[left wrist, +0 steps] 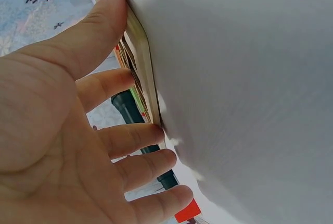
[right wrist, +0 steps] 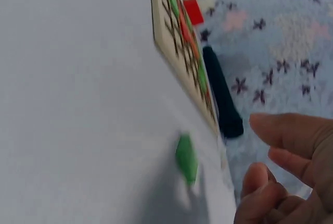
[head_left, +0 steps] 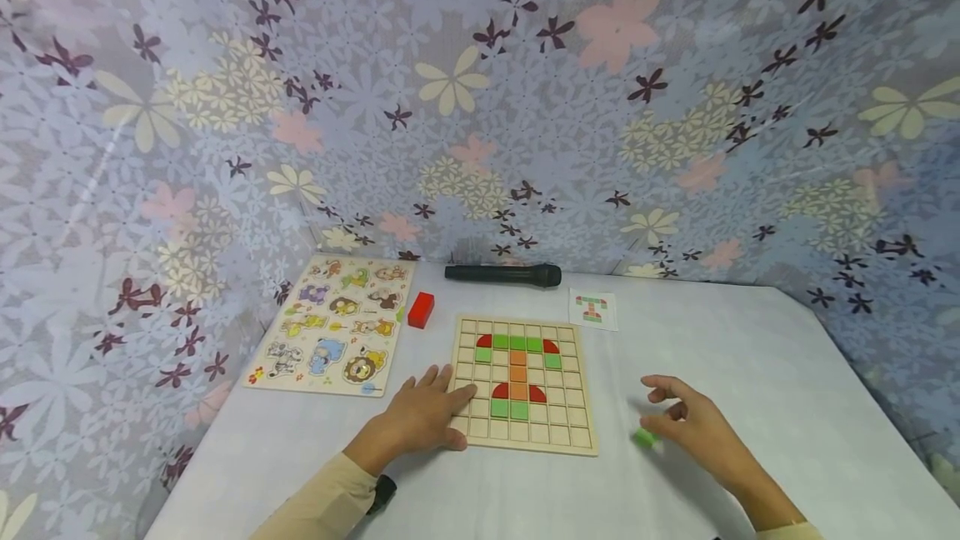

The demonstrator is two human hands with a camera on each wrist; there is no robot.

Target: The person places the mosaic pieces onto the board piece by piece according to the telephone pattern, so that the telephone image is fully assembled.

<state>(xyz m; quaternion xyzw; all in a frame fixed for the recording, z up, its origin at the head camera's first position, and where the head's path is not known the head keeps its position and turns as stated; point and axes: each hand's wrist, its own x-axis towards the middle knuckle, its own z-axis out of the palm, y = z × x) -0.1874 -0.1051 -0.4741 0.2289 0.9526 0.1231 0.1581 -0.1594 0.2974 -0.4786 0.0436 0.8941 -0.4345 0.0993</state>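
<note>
My left hand (head_left: pixel 420 419) rests at the left side of a wooden grid board (head_left: pixel 555 436), fingers spread. Its index finger lies over the edge and its thumb (left wrist: pixel 106 13) touches the rim near the front corner. Green squares (head_left: pixel 517 342), orange squares (head_left: pixel 518 373) and rounded red pieces (head_left: pixel 537 394) sit in the board's cells. To the right of the board, my right hand (head_left: pixel 701 432) is above the table, its thumb and index finger apart. A small green piece (right wrist: pixel 186 157) is beside those fingertips, not gripped; whether it touches the table I cannot tell.
A printed pattern card (head_left: pixel 593 309) lies behind the board, with a black microphone (head_left: pixel 502 275) near the wall. To the left are a red block (head_left: pixel 422 310) and an animal puzzle board (head_left: pixel 330 323). A dark object (head_left: pixel 382 493) is by the left sleeve.
</note>
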